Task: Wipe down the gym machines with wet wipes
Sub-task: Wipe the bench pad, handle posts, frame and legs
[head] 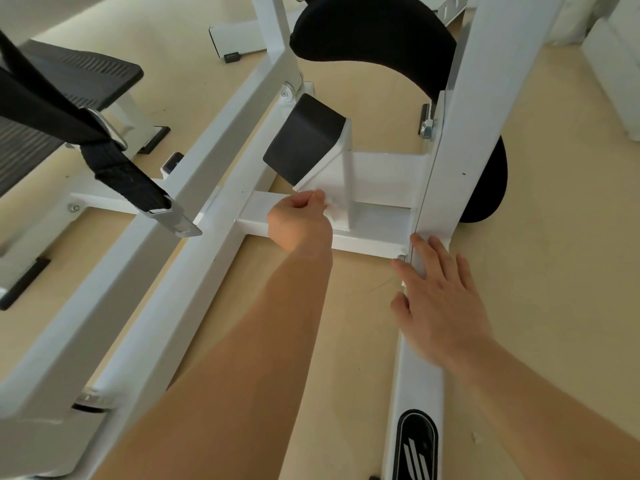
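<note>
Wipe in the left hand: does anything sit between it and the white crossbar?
Nothing visible does. The left hand pinches the wipe right against the crossbar, beside the upright bracket. The black pad sits above, clear of it. The right hand lies flat on the side rail, apart.

Crossbar [375,233] runs left to right at centre, joining the long frame beam [207,174] on the left to the upright post [491,81] on the right. We place the angled pad [304,143] on a bracket just above the crossbar. Left hand [299,226] sits on the crossbar, pinching a wet wipe [329,202] against the bracket's foot. Right hand [440,299] lies flat on the base rail [415,382], right of the crossbar and nearer us. Behind the pad we note the curved seat cushion [374,39]. A strap [128,178] hangs left of the beam, in front of a grated platform [86,74].
</note>
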`<act>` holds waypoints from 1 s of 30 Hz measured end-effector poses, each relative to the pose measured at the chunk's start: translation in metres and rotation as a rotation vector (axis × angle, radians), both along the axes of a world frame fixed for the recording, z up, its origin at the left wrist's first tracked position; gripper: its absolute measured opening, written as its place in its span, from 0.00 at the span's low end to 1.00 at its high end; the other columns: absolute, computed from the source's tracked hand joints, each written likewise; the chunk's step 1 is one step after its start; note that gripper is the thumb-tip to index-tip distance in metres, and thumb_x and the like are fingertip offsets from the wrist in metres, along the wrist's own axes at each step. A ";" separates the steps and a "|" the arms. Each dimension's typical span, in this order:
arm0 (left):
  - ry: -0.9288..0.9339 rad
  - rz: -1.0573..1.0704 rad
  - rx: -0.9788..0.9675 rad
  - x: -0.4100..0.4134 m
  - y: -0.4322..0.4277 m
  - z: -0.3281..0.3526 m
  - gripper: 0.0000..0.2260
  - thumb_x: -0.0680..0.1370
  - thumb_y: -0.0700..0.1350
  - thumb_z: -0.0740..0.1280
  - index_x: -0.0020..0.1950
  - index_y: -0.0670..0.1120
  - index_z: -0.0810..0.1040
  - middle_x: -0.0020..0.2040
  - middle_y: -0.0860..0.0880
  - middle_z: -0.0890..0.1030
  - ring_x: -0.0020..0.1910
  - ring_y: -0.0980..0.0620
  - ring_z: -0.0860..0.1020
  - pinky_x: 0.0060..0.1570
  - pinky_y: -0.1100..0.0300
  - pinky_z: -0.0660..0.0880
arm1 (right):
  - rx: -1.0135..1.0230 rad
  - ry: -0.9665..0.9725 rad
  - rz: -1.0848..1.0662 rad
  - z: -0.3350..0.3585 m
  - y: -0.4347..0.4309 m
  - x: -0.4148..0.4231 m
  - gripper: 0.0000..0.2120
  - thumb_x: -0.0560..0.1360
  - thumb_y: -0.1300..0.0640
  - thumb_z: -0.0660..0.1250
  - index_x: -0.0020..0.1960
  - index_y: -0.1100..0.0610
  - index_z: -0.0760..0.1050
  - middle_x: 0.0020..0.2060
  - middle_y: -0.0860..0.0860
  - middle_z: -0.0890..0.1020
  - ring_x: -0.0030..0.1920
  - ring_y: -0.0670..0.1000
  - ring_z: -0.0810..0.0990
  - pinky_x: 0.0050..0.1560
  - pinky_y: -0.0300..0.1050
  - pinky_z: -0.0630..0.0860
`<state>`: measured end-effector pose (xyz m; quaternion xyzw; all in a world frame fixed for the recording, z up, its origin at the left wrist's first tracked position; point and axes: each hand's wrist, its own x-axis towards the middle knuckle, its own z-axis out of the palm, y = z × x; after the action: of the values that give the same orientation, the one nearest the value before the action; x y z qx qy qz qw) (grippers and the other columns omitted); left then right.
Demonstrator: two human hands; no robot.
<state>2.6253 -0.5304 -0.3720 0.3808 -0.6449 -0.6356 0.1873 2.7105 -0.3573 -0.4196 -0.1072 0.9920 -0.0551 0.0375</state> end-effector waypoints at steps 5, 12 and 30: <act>0.151 -0.067 -0.016 -0.003 0.016 0.024 0.05 0.73 0.42 0.77 0.39 0.50 0.84 0.36 0.56 0.85 0.40 0.55 0.85 0.49 0.58 0.82 | -0.009 0.000 -0.003 0.000 0.000 0.000 0.36 0.71 0.45 0.37 0.76 0.48 0.63 0.81 0.52 0.48 0.80 0.55 0.43 0.79 0.58 0.45; 0.012 -0.036 -0.071 -0.001 -0.001 -0.003 0.05 0.74 0.45 0.76 0.38 0.52 0.83 0.37 0.55 0.85 0.41 0.55 0.84 0.51 0.54 0.82 | -0.023 0.008 -0.004 0.000 0.000 0.000 0.35 0.71 0.45 0.40 0.74 0.48 0.67 0.81 0.52 0.52 0.81 0.56 0.47 0.78 0.59 0.48; -0.134 -0.122 -0.132 0.003 -0.010 -0.034 0.02 0.77 0.43 0.73 0.45 0.48 0.82 0.41 0.54 0.81 0.40 0.56 0.79 0.47 0.60 0.79 | -0.022 0.002 -0.010 0.001 0.001 0.001 0.35 0.72 0.44 0.40 0.75 0.47 0.67 0.81 0.51 0.50 0.80 0.56 0.46 0.79 0.58 0.46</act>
<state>2.6285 -0.5402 -0.4062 0.3693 -0.7183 -0.5752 0.1295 2.7118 -0.3560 -0.4190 -0.1026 0.9919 -0.0660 0.0352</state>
